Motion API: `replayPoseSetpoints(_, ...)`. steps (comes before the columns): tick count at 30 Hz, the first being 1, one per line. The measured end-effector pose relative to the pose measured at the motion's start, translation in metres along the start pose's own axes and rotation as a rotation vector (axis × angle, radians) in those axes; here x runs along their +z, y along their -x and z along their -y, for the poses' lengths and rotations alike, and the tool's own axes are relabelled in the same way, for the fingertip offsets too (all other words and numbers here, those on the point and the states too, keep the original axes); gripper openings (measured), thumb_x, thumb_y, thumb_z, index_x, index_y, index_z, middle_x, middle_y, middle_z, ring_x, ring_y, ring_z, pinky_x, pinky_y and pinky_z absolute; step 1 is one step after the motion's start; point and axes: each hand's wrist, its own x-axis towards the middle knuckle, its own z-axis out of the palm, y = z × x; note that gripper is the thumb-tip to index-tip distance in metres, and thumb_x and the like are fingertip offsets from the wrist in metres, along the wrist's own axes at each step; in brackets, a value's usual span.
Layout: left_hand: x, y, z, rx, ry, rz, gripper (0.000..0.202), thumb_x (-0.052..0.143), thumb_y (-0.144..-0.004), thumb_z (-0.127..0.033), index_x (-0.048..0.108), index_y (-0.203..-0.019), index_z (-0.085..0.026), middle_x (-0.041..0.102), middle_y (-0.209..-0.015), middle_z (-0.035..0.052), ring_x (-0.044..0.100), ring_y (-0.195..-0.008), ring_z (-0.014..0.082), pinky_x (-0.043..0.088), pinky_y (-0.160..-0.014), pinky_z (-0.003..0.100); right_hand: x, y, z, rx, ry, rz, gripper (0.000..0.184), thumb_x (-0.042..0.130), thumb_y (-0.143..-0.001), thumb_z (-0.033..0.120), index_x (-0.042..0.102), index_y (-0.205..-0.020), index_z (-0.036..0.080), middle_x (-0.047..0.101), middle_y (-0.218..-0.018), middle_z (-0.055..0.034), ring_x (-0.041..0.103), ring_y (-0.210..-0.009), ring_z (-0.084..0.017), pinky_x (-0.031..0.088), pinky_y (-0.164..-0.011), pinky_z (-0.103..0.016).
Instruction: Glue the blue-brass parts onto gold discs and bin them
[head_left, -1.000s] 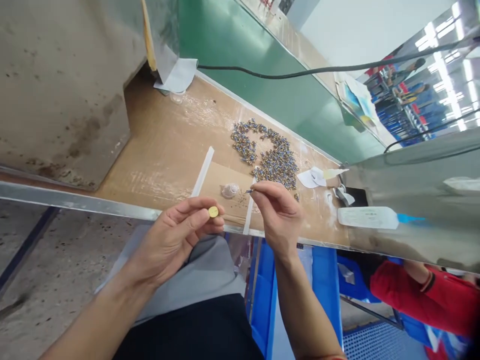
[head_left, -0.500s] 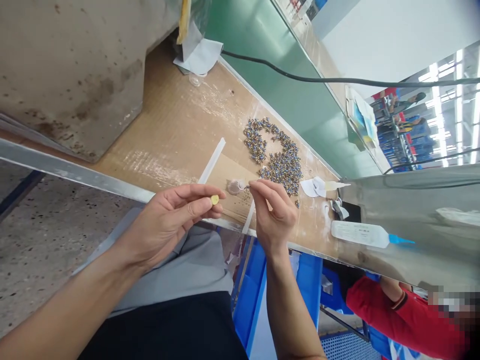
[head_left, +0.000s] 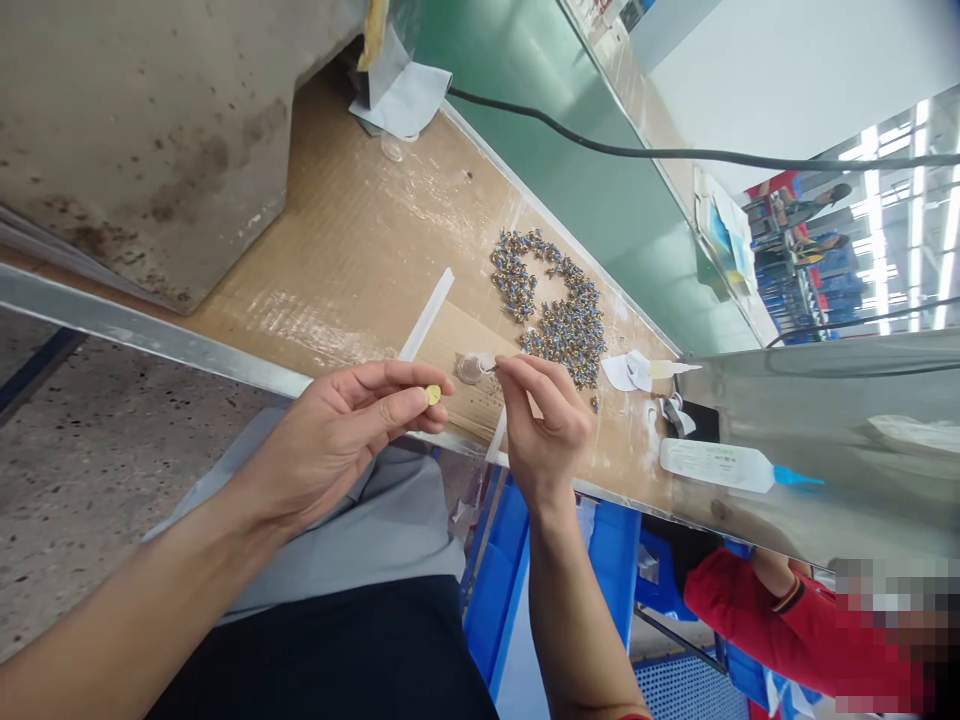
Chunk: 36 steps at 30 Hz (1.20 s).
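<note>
Between the thumb and fingers of my left hand [head_left: 367, 415] is a small round yellow piece [head_left: 433, 395], its flat face toward me. My right hand [head_left: 546, 420] is closed in a pinch on a thin dark tool, mostly hidden by the fingers. The tool's tip reaches a small clear round dish [head_left: 474, 368] on the cardboard-topped bench. What lies in the dish is too small to make out. Just beyond my right hand spreads a pile of small blue and brass-coloured metal parts [head_left: 566, 335].
Right of the pile lie a small dropper bottle [head_left: 671, 369] on white paper and a white bottle with a blue nozzle [head_left: 716, 465]. A large stained grey machine body [head_left: 150, 140] stands left. Blue bins [head_left: 499, 590] sit below the bench. A person in a red sleeve [head_left: 757, 610] is at right.
The yellow piece has turned slightly in my left fingers, showing more of its face. My right hand stays at the dish, nearly unmoved. The view has shifted a little.
</note>
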Motion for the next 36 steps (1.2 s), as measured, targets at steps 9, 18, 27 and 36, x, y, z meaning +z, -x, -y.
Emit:
replayPoseSetpoints(9, 0.0014, 0.0005, 0.0007, 0.006, 0.030, -0.010, 0.021, 0.103, -0.094, -0.035, 0.097, -0.111, -0.024, 0.089, -0.104, 0.0042, 0.082, -0.090, 0.0141, 0.067, -0.088, 0.018, 0.0013, 0.0016, 0.0035, 0.067, -0.010, -0.027, 0.019, 0.075, -0.114, 0.016, 0.089, -0.118, 0.027, 0.088, -0.113, -0.0043, 0.084, -0.106, -0.022, 0.067, -0.097, -0.041)
replayPoseSetpoints(18, 0.0033, 0.0001, 0.0011, 0.015, 0.042, -0.006, 0.021, 0.102, -0.094, -0.033, 0.097, -0.112, -0.023, 0.089, -0.101, 0.0051, 0.083, -0.090, 0.0149, 0.068, -0.089, 0.019, 0.0036, 0.0009, 0.0058, 0.114, -0.018, -0.049, 0.017, 0.078, -0.111, 0.015, 0.089, -0.116, 0.026, 0.089, -0.109, -0.0024, 0.084, -0.100, -0.020, 0.068, -0.093, -0.037)
replayPoseSetpoints(27, 0.0046, 0.0010, -0.0001, 0.015, 0.040, -0.014, 0.022, 0.104, -0.092, -0.034, 0.097, -0.110, -0.023, 0.089, -0.102, 0.0049, 0.083, -0.089, 0.0153, 0.069, -0.088, 0.021, 0.0030, 0.0024, 0.0054, 0.077, 0.033, -0.021, 0.017, 0.075, -0.114, 0.019, 0.089, -0.118, 0.027, 0.088, -0.111, -0.0045, 0.085, -0.103, -0.023, 0.068, -0.095, -0.041)
replayPoseSetpoints(36, 0.0058, 0.0010, 0.0000, 0.013, 0.071, -0.023, 0.022, 0.105, -0.091, -0.034, 0.097, -0.109, -0.024, 0.090, -0.099, 0.0040, 0.084, -0.087, 0.0149, 0.070, -0.088, 0.021, 0.0023, 0.0007, 0.0101, 0.006, 0.117, -0.015, 0.018, 0.072, -0.116, 0.020, 0.088, -0.118, 0.027, 0.088, -0.110, -0.0052, 0.083, -0.101, -0.023, 0.067, -0.093, -0.041)
